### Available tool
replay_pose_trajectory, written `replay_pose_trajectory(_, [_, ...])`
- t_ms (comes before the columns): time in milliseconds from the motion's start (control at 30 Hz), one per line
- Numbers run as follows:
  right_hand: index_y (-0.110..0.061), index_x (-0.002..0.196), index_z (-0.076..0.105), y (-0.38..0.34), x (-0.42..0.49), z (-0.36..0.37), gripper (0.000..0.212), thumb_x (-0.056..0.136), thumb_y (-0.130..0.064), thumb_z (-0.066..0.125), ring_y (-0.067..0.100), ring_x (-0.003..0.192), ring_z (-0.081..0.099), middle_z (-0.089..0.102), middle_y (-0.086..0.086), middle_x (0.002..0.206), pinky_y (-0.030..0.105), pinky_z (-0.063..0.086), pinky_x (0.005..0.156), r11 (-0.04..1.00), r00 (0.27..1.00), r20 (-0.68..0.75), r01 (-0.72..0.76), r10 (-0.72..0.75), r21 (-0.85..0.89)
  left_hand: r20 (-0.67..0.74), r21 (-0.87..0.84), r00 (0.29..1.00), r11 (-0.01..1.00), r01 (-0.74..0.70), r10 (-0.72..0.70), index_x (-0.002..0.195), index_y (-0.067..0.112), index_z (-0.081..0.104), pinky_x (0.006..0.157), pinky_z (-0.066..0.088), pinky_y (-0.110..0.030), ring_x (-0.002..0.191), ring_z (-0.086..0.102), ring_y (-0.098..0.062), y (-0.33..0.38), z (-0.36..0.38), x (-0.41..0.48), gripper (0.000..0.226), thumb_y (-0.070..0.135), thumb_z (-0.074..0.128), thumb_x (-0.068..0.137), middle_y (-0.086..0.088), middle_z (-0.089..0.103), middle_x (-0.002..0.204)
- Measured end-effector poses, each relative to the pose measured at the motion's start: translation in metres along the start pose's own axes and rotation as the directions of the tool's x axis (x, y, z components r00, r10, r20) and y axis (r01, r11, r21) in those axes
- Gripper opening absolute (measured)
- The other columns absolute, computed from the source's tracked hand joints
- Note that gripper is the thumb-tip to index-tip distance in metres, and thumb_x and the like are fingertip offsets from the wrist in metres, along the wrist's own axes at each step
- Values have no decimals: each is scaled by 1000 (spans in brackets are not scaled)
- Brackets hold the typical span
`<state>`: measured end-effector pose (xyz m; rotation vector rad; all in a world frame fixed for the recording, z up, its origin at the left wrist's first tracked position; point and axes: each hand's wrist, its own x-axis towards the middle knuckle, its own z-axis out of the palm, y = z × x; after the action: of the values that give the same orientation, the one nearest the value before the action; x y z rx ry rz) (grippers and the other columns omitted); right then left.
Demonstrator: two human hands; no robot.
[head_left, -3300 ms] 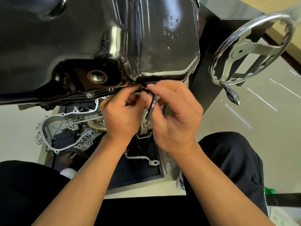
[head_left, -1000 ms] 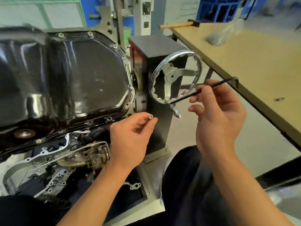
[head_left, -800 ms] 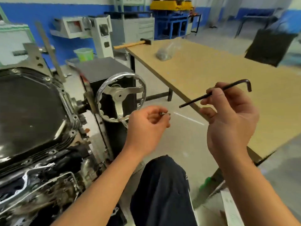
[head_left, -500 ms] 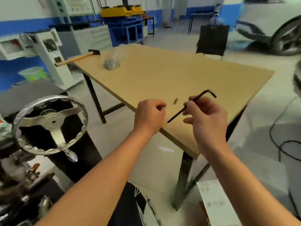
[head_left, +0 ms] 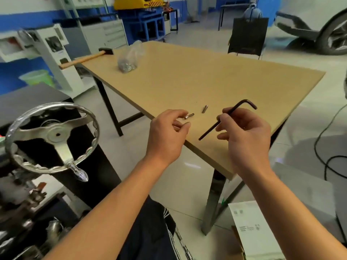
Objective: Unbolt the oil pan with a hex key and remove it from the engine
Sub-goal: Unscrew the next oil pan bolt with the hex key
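Room: workshop with blue-and-white walls, a pale floor and blue and yellow machines at the back.
Counter (head_left: 187, 81): tan wooden top on dark legs, ahead and to the right.
Left hand (head_left: 167, 136): hovers over the near edge of the counter, fingers loosely curled, holds nothing.
Near bolt (head_left: 189, 116): lies on the counter just beyond the left fingertips; touching them or not, cannot tell.
Far bolt (head_left: 205, 109): lies on the counter just right of the near bolt, apart from it.
Right hand (head_left: 246, 136): pinches the hex key by its long arm between thumb and forefinger.
Hex key (head_left: 236, 109): black, L-shaped, tilted; bent end up and right, straight end down and left, above the counter's edge.
Hammer (head_left: 84, 60): wooden handle, at the far left corner of the counter, handle past the edge.
Bag (head_left: 129, 59): clear plastic with small metal parts, near the hammer.
Handwheel (head_left: 56, 135): shiny metal, on a black stand at the left.
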<state>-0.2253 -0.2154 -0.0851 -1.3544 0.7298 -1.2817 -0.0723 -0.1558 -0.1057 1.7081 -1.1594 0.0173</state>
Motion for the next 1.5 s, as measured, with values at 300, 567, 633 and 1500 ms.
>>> replay_pose_trajectory(300, [-20, 96, 71, -3, -107, 109, 12, 92, -8, 69, 17, 77, 70, 71, -5, 81, 27, 57, 64, 972, 860, 467, 234, -206, -2, -62, -100, 986, 983, 151, -158, 111, 41, 68, 62, 50, -11, 69, 66, -8, -19, -165, -145, 26, 41, 66, 85, 14, 70, 84])
replay_pose_trajectory(567, [-15, 95, 74, 0, -246, 214, 8, 90, -11, 69, 9, 87, 70, 72, -7, 94, 19, 53, 74, 899, 554, 728, 387, -404, 205, -313, 269, 948, 951, 153, -64, 99, 21, 76, 62, 51, -26, 67, 63, -6, -44, -296, -241, 14, 18, 68, 88, 9, 70, 77])
replay_pose_trajectory(633, [-9, 92, 75, 2, -271, 229, 7, 92, -10, 68, 8, 89, 69, 72, -5, 94, 17, 50, 78, 866, 481, 747, 431, -459, 254, -428, 312, 903, 934, 174, -25, 98, 19, 76, 66, 50, -17, 74, 65, 3, -52, -311, -265, 14, 17, 68, 88, 14, 72, 84])
replay_pose_trajectory(1500, [1, 94, 74, 29, -370, 294, 7, 91, -1, 68, 11, 75, 65, 71, 1, 84, 21, 51, 70, 733, 482, 561, 536, -673, 418, -780, 432, 589, 863, 262, 211, 93, 1, 77, 62, 43, -6, 58, 47, 0, -101, -347, -321, 14, 8, 67, 88, 3, 62, 57])
